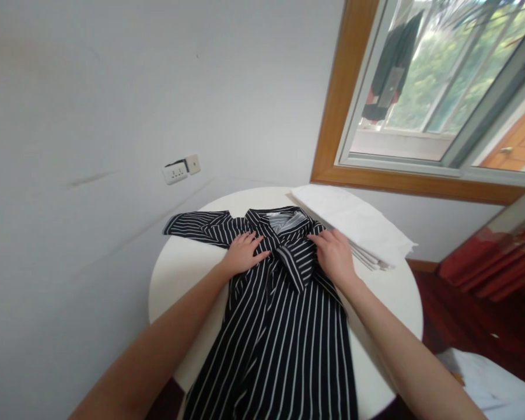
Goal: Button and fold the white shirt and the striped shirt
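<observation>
A black shirt with thin white stripes [284, 332] lies spread face up on a round white table [179, 274], collar toward the wall and hem hanging over the near edge. My left hand [244, 252] rests flat on the shirt's left shoulder, fingers stretched out toward the collar. My right hand [335, 254] lies flat on the right shoulder, fingers extended toward the collar too. One sleeve [192, 226] stretches out to the left across the table. The other sleeve is hidden under my right hand and arm.
A stack of folded white cloth [354, 224] lies at the table's far right, just beyond my right hand. A wall socket [179, 170] sits on the white wall. A wood-framed window [420, 116] is at the upper right, red fabric [490, 262] below it.
</observation>
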Demonstrator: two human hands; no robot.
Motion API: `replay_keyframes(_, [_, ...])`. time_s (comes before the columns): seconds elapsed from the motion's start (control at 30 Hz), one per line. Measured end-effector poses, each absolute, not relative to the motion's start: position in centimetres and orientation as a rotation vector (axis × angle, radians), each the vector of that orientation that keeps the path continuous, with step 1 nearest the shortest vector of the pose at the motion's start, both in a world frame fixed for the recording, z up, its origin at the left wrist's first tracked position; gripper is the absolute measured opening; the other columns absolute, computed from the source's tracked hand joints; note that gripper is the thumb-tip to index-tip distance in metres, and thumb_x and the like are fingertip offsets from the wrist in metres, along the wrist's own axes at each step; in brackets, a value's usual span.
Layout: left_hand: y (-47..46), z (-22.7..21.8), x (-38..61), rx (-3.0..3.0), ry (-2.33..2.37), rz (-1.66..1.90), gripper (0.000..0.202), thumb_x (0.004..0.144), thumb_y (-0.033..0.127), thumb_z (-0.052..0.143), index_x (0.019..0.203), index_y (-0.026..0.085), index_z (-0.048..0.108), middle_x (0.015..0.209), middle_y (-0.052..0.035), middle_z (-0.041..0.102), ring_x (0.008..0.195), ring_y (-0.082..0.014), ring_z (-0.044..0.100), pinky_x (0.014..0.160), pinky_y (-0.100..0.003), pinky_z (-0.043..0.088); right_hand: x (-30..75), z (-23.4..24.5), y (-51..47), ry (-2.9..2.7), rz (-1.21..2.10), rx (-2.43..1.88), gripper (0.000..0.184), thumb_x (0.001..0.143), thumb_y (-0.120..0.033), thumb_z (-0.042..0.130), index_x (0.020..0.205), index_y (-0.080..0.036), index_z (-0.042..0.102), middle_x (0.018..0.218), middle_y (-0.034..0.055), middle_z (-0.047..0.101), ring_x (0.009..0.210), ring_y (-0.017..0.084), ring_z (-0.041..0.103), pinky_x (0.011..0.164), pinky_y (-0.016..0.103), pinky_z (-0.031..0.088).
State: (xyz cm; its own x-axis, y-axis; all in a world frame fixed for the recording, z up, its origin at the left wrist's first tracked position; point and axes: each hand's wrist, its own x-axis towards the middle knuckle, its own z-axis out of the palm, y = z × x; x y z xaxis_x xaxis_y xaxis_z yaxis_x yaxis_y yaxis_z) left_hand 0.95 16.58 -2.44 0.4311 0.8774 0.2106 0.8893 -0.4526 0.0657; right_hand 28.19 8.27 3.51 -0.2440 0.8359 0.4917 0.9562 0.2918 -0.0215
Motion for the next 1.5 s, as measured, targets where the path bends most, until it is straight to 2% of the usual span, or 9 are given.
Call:
replay_keyframes(0.2, [16.7,-2.2,1.0,-2.613,-1.613,-0.321,0.077,0.085,0.072,0.028,0.139,0.020,0.045,0.147,-0.0120,0.040,0.137,-0.0301,0.032,0.112,-0.045,0.019,34.2,5.5,9.1,-1.720,-0.550,-1.934,0.023,0.081,-0.022,0.049,0.083,-0.020,0.073,0.087,0.0099,0.063,0.086,0.025,0.047,0.073,0.035,0.037])
replay_keyframes(0.37, [16.9,-2.5,0.9,-2.615,-1.605,-0.344,0.078,0.085,0.072,0.027,0.139,0.019,0.046,0.146,-0.0131,0.040,0.136,-0.0306,0.033,0.112,-0.045,0.020,37.6,5.4,9.6,-1.373,-0.440,-1.907,0.024,0.079,-0.019,0.044,0.085,-0.019,0.067,0.097,0.0077,0.060,0.077,0.018,0.051,0.066,0.030,0.037])
replay_keyframes(0.57, [17.1,-2.7,0.9,-2.613,-1.615,-0.377,0.077,0.084,0.072,0.029,0.138,0.019,0.047,0.145,-0.0127,0.041,0.136,-0.0311,0.033,0.112,-0.046,0.020,38.9,5.2,10.3,-1.374,-0.375,-1.679,0.027,0.082,-0.019,0.035,0.075,-0.017,0.061,0.080,0.0085,0.062,0.083,0.021,0.054,0.078,0.033,0.041])
replay_keyframes(0.7, [16.9,-2.9,1.5,-2.554,-1.663,-0.398,0.072,0.087,0.069,0.029,0.137,0.020,0.048,0.144,-0.0120,0.043,0.136,-0.0305,0.033,0.112,-0.046,0.020,38.3,4.3,10.5,-1.430,-0.305,-1.724,0.026,0.083,-0.029,0.043,0.095,-0.015,0.063,0.091,0.0099,0.066,0.085,0.022,0.059,0.080,0.035,0.045])
replay_keyframes(0.8, [16.6,-2.8,2.0,-2.527,-1.687,-0.431,0.071,0.088,0.067,0.026,0.139,0.021,0.044,0.145,-0.0114,0.043,0.136,-0.0302,0.033,0.112,-0.046,0.019,37.7,3.3,10.8,-1.651,-0.211,-1.801,0.041,0.075,-0.015,0.047,0.113,-0.013,0.062,0.108,0.0131,0.066,0.099,0.023,0.060,0.089,0.035,0.044])
replay_keyframes(0.97, [16.3,-2.3,2.2,-2.614,-1.622,-0.451,0.069,0.089,0.067,0.023,0.145,0.027,0.034,0.150,-0.0090,0.035,0.139,-0.0294,0.027,0.113,-0.051,0.016,37.9,3.9,11.1,-1.571,-0.319,-1.796,0.042,0.076,-0.009,0.036,0.102,-0.016,0.070,0.107,0.0098,0.069,0.102,0.022,0.061,0.094,0.035,0.044])
replay_keyframes(1.1, [16.3,-2.3,2.2,-2.635,-1.608,-0.435,0.064,0.090,0.064,0.028,0.141,0.028,0.040,0.150,-0.0083,0.035,0.139,-0.0289,0.026,0.113,-0.052,0.015,38.6,4.3,11.5,-1.456,-0.453,-1.674,0.045,0.079,-0.009,0.032,0.106,-0.014,0.068,0.123,0.0110,0.062,0.116,0.022,0.054,0.101,0.039,0.040])
replay_keyframes(1.27, [16.2,-2.0,2.8,-2.510,-1.613,-0.602,0.055,0.090,0.055,0.041,0.134,0.023,0.049,0.143,-0.0092,0.044,0.134,-0.0287,0.033,0.112,-0.047,0.020,35.8,4.0,11.1,-1.582,-0.611,-1.822,0.038,0.078,-0.008,0.040,0.100,-0.016,0.070,0.139,0.0121,0.047,0.137,0.033,0.026,0.107,0.061,0.020])
replay_keyframes(1.5, [15.1,0.2,3.5,-2.349,-1.590,-0.711,0.034,0.088,0.050,0.049,0.101,0.020,0.060,0.098,-0.0095,0.062,0.099,-0.0274,0.053,0.086,-0.040,0.039,27.6,4.2,7.8,-2.475,0.125,-1.179,0.039,0.079,-0.006,0.042,0.104,-0.022,0.068,0.105,0.0026,0.068,0.096,0.015,0.061,0.091,0.027,0.046])
